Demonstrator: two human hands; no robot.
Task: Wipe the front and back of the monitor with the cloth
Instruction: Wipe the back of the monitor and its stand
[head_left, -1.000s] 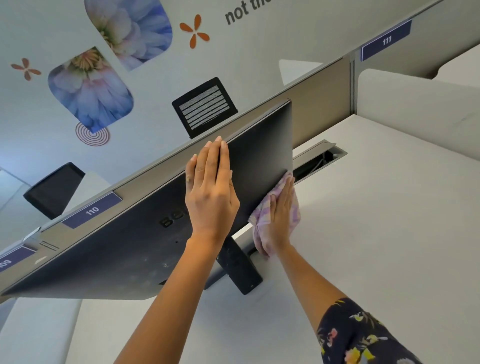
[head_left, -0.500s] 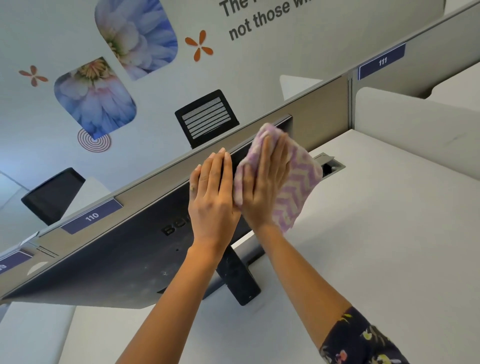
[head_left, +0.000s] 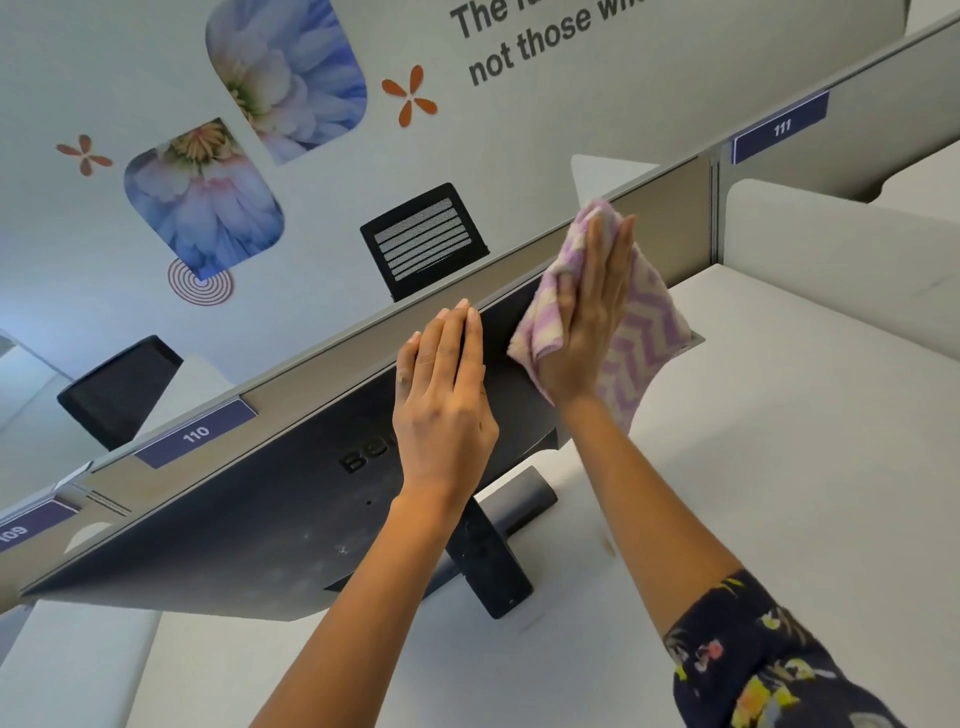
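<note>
The dark grey monitor (head_left: 260, 519) stands tilted on its stand (head_left: 488, 566), its back facing me, with dust specks on the lower part. My left hand (head_left: 447, 405) lies flat on the back, fingertips at the top edge. My right hand (head_left: 592, 322) presses a pink and cream zigzag cloth (head_left: 644, 343) with straight fingers against the monitor's upper right corner. The cloth covers that corner and hangs below my palm. The screen side is hidden.
The monitor stands on a white desk (head_left: 779, 467). A beige partition (head_left: 322, 374) with the label 110 runs close behind it, and a white side divider (head_left: 831, 234) rises at the right. Two black chair backs (head_left: 423, 239) (head_left: 117, 389) show beyond the partition.
My right hand carried the cloth from the monitor's lower right edge up onto its back, then right to the upper corner. My left hand stayed flat on the back.
</note>
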